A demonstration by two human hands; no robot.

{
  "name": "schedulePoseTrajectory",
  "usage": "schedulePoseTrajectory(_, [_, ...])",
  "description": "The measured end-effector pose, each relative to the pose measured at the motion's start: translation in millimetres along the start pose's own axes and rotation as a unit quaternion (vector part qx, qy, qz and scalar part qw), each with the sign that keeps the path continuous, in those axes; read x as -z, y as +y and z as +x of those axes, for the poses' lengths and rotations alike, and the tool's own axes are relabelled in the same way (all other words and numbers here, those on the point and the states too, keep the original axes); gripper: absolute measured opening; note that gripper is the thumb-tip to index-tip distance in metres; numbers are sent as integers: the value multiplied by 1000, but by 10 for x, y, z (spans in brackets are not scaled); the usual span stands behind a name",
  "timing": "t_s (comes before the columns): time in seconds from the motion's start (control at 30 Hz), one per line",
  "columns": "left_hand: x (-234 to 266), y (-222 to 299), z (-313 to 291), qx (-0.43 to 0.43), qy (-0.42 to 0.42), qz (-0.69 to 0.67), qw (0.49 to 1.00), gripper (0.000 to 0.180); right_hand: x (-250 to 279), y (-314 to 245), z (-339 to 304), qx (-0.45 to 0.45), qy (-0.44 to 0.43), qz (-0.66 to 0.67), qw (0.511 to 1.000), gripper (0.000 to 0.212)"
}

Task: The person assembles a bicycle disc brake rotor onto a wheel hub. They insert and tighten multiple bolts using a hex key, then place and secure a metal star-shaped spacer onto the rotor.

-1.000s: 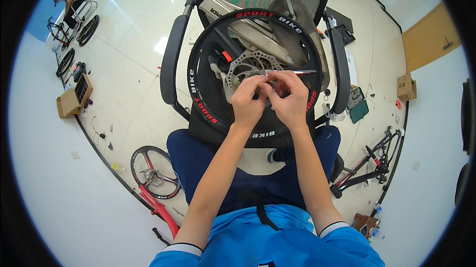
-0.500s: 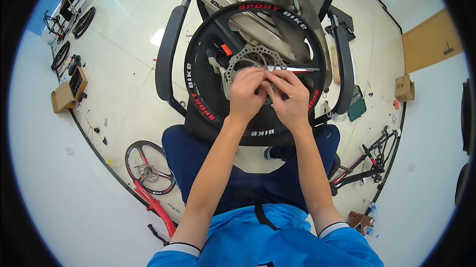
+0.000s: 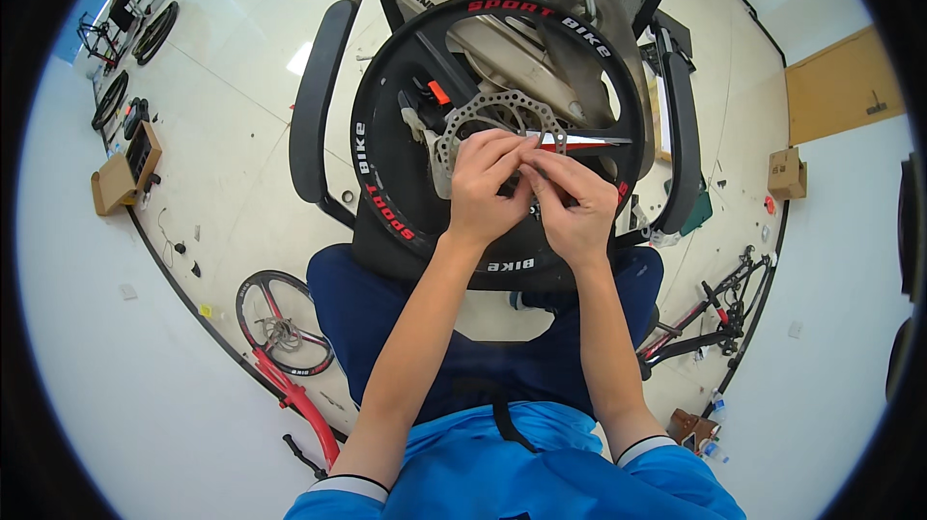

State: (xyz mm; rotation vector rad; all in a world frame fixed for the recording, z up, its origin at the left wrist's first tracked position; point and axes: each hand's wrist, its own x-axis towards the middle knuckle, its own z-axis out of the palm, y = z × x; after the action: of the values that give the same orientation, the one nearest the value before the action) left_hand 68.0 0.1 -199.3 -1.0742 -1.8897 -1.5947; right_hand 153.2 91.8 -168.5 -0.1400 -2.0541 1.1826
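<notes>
The brake disc (image 3: 504, 98) looks metal, the wheel (image 3: 363, 148) matt, the floor (image 3: 241, 85) glossy.

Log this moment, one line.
left hand: over wheel | right hand: close beside left | grip: unclear | wheel: lying on chair | brake disc: partly covered

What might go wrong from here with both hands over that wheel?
The left hand and right hand meet, hiding anything between them; something small could drop through openings in the wheel. The wheel lies over a beige frame part on the chair, so it might rock if pressed. The brake disc beside the left hand could scrape knuckles.
</notes>
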Motion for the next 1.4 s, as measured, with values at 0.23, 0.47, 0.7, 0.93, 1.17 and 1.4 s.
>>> schedulePoseTrajectory(0.23, [-95,-113,-93,12,38,-10,999,25,-35,-145,30,-111,66,14,991,27])
schedulePoseTrajectory(0.47, [-95,-127,-90,32,45,3,998,27,-42,-84,-28,-98,64,-20,993,25])
schedulePoseTrajectory(0.7, [-14,-71,-49,8,-1,11,1000,31,49,-119,5,-76,5,-26,997,26])
schedulePoseTrajectory(0.93, [-60,-92,-82,60,26,-39,997,29,-60,-55,-12,-80,68,-23,994,26])
schedulePoseTrajectory(1.17, [6,-63,-58,67,-6,54,996,30,-9,-79,-70,-106,27,-20,994,25])
schedulePoseTrajectory(1.4, [53,-82,-78,60,-45,99,992,25,49,-97,-44,-114,11,-11,993,26])
